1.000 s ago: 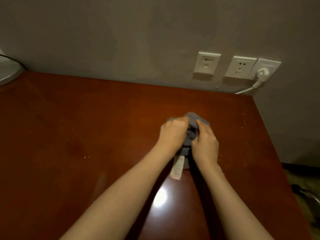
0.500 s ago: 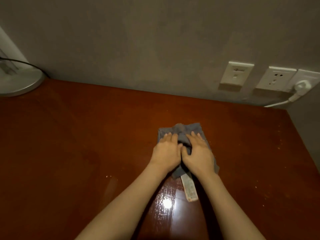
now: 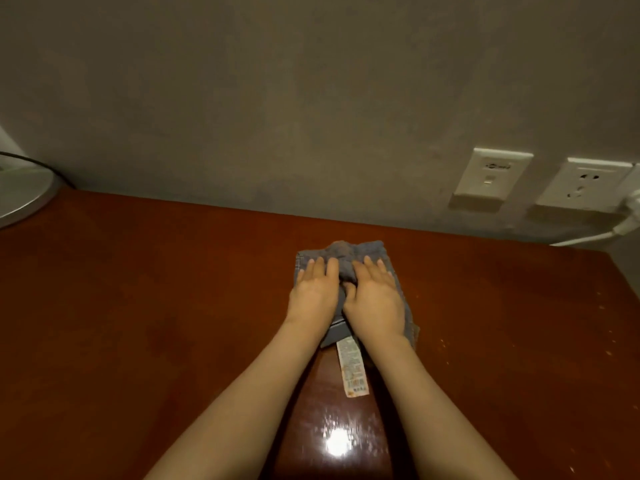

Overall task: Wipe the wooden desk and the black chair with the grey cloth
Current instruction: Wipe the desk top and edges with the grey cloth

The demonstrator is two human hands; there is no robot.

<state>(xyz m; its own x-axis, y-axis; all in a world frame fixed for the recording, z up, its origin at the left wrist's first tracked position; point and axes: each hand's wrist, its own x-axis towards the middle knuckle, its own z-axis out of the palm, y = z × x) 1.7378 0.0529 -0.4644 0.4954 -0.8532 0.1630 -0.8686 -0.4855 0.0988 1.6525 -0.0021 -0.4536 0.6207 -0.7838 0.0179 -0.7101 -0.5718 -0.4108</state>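
The grey cloth [image 3: 349, 252] lies bunched on the reddish wooden desk [image 3: 156, 306], a little right of centre and near the wall. A white printed label [image 3: 352, 370] trails from its near edge. My left hand [image 3: 313, 292] and my right hand [image 3: 375, 299] rest side by side, palms down with fingers spread, pressing flat on the cloth. Most of the cloth is hidden under both hands. The black chair is not in view.
A round silver lamp base [image 3: 20, 199] with a black cable sits at the desk's far left corner. Two white wall plates [image 3: 491, 176] and a socket with a white plug [image 3: 628, 223] are on the grey wall at right. The desk's right edge runs near the wall.
Both hands went from pinching the bunched cloth to lying flat on it. The cloth has spread out on the desk. The view has swung left and up.
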